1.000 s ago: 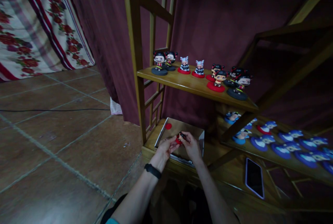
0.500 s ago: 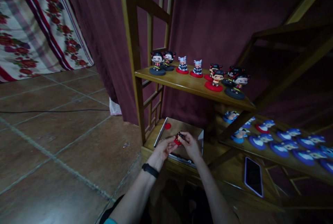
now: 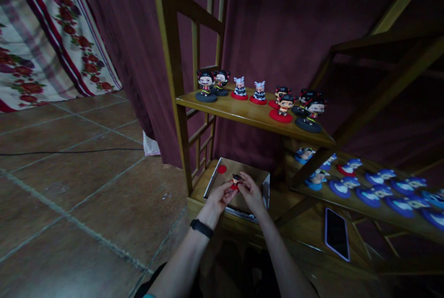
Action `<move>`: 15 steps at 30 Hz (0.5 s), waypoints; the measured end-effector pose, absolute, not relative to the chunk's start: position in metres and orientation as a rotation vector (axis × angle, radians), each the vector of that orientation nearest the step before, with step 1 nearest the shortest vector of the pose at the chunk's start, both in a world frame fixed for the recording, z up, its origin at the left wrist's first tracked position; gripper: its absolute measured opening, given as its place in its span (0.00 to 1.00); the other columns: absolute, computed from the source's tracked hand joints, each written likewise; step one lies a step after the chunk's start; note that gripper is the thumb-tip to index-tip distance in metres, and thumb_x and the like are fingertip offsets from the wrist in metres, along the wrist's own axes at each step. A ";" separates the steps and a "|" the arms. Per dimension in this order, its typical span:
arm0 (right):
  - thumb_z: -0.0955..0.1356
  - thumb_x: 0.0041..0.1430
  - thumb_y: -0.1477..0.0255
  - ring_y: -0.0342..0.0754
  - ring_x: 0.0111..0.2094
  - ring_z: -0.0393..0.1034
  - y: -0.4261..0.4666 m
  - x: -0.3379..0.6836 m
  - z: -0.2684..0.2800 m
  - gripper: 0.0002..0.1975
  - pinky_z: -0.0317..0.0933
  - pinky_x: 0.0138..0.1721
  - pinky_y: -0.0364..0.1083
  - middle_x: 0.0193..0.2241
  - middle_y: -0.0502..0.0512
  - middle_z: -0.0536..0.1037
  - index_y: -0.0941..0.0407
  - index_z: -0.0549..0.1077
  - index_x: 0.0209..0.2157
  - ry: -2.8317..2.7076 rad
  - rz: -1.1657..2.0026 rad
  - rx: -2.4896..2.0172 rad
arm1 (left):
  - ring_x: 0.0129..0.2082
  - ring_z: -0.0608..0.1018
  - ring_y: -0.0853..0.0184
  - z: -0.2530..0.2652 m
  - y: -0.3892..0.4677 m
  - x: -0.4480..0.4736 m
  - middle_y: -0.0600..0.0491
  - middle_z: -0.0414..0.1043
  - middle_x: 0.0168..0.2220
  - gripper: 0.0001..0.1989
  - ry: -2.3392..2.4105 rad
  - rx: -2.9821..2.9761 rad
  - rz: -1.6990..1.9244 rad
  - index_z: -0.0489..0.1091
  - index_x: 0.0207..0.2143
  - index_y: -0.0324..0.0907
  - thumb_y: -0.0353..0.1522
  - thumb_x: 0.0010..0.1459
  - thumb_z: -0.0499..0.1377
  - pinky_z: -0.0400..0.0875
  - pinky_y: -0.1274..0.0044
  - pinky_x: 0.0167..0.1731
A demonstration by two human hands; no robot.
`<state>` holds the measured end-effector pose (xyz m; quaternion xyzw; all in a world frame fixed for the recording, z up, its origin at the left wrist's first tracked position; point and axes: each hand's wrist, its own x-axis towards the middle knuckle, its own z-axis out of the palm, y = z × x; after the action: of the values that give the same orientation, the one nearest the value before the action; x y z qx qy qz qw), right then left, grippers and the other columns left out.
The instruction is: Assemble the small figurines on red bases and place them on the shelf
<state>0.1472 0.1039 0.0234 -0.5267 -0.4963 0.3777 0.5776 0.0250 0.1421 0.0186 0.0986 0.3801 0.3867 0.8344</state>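
A small figurine (image 3: 236, 179) with black hair buns and a red base is held upright between my hands above an open cardboard box (image 3: 265, 187). My left hand (image 3: 219, 196), with a dark band on its wrist, is closed on the left edge of the base. From the right, my right hand (image 3: 252, 194) grips the base's other side; its index finger is raised beside the figurine's head. Inside the box, near its back left corner, lies a loose red disc (image 3: 222, 169).
Above the box, a wooden shelf (image 3: 249, 115) carries several figurines on red and black bases. A lower shelf to the right holds several blue and white figurines (image 3: 343, 186). Below that lies a phone (image 3: 336, 233). A wooden post (image 3: 169, 57) stands at the left.
My right fingers have moved off the figurine's head down toward its base, so its head and face show more. The view has shifted slightly.
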 end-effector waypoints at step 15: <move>0.68 0.43 0.66 0.46 0.33 0.70 0.110 0.142 0.012 0.11 0.64 0.37 0.47 0.30 0.50 0.76 0.53 0.67 0.31 -1.053 0.963 -1.248 | 0.23 0.76 0.71 0.021 0.139 0.023 0.49 0.74 0.24 0.07 0.812 0.363 0.813 0.69 0.31 0.34 0.25 0.47 0.61 0.74 0.79 0.31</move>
<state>0.1421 0.1102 0.0115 -0.5348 -0.4513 0.4125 0.5833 0.0232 0.1390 0.0211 0.1708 0.3817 0.3825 0.8239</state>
